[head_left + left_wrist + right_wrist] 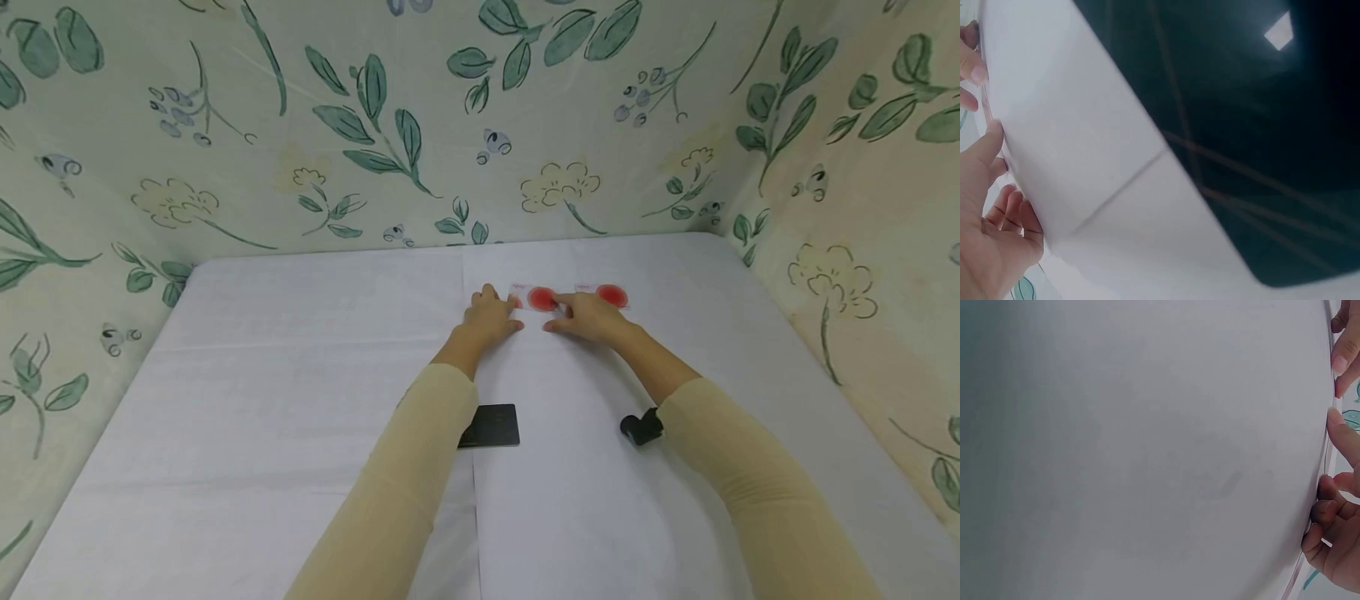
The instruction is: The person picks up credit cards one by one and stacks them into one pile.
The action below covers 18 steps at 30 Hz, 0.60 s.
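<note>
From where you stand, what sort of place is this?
Probably a small indoor booth or corner set up for tabletop work: a white-covered table, leafy patterned walls on three sides, and red discs lying on the table.

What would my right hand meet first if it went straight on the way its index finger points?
Your right hand would first meet the red circle just left of it, if not touching it already; beyond that, likely your left hand, though depth is unclear.

No lettering, brand, number or sign can be read. Faint pinkish print-like marks on the left red-dotted card (542, 299) and the right red-dotted card (612, 296) are too small in the head view to make out.
</note>
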Each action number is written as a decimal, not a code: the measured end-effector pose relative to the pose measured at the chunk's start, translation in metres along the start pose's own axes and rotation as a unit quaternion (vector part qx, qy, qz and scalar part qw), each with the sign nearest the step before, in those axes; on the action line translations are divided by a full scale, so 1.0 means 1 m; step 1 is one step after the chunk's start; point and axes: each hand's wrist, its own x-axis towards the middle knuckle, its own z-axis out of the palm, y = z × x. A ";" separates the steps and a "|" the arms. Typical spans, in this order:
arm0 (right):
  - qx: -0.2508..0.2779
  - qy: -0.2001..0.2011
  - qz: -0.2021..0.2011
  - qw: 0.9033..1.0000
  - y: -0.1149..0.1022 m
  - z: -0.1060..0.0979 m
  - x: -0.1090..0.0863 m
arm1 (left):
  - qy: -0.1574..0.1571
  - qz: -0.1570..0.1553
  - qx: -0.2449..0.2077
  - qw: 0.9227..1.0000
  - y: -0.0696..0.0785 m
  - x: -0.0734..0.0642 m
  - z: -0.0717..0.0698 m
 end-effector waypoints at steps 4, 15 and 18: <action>0.027 0.005 0.006 1.000 0.001 0.001 0.004 | 0.006 0.015 -0.014 1.000 -0.004 -0.001 0.000; 0.044 0.024 0.008 0.999 0.003 0.000 0.005 | 0.027 0.001 -0.039 0.999 -0.005 -0.001 -0.001; 0.051 0.032 0.010 0.998 0.004 0.002 0.006 | 0.025 -0.028 -0.045 0.998 -0.007 0.000 -0.001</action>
